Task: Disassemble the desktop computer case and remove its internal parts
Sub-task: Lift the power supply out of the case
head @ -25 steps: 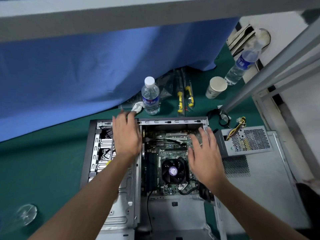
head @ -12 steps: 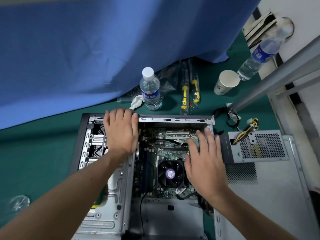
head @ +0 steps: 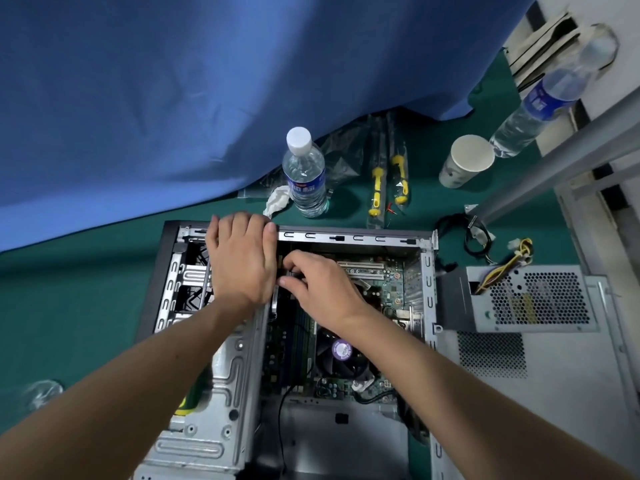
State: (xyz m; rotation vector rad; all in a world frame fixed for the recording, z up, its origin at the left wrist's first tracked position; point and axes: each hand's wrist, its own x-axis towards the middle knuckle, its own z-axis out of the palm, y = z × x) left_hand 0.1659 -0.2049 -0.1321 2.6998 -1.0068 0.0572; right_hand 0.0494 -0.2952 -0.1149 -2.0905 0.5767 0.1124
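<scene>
Far table edge: water bottle [head: 304, 173] upright, crumpled tissue [head: 277, 201] beside it; bagged yellow screwdrivers [head: 388, 181]; paper cup [head: 465, 161]; second bottle [head: 540, 105] at far right corner; blue cloth [head: 173, 98].

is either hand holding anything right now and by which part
The right hand pinches a small dark part inside the open grey metal computer case; which end, unclear. The left hand lies flat on the case's top edge.

The far rim of the open computer case [head: 349, 236] is covered by the left hand [head: 239, 259]. A small dark connector [head: 293, 274] is pinched by the right hand [head: 320, 284] above the motherboard [head: 381, 282].
</scene>
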